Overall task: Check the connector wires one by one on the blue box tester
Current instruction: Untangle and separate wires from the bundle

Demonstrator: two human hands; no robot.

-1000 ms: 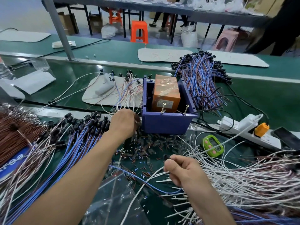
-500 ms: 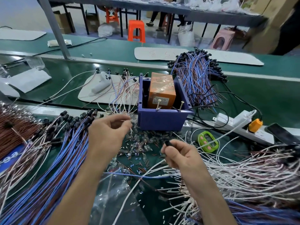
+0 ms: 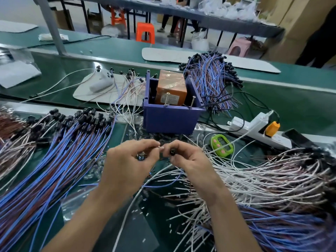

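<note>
Connector wire with a round black plug end [image 3: 171,152] is sitting in our right hand [image 3: 189,160], whose thumb and curled fingers are pinching the plug low over the green work mat [image 3: 300,106], near the front of the blue plastic box tester [image 3: 171,117]. Our left hand [image 3: 127,166] is meeting it fingertip to fingertip, pinching a small pale piece [image 3: 158,147] just beside the plug; we cannot tell what that piece is. The connector wire is trailing down toward us between our forearms.

Inside the tester an orange tape-wrapped block [image 3: 171,88] is standing, and two metal screws [image 3: 166,100] are leaning at the near rim. To our left a thick fan of blue and brown wires with black plugs [image 3: 54,160] is lying across the mat. To our right a heap of white wires [image 3: 263,179] is spreading out. Beyond it a green digital timer [image 3: 221,145] is lying near a white power strip [image 3: 254,127] carrying an orange plug [image 3: 271,126]. Behind the tester another bundle of blue and brown wires [image 3: 211,82] is resting.
</note>
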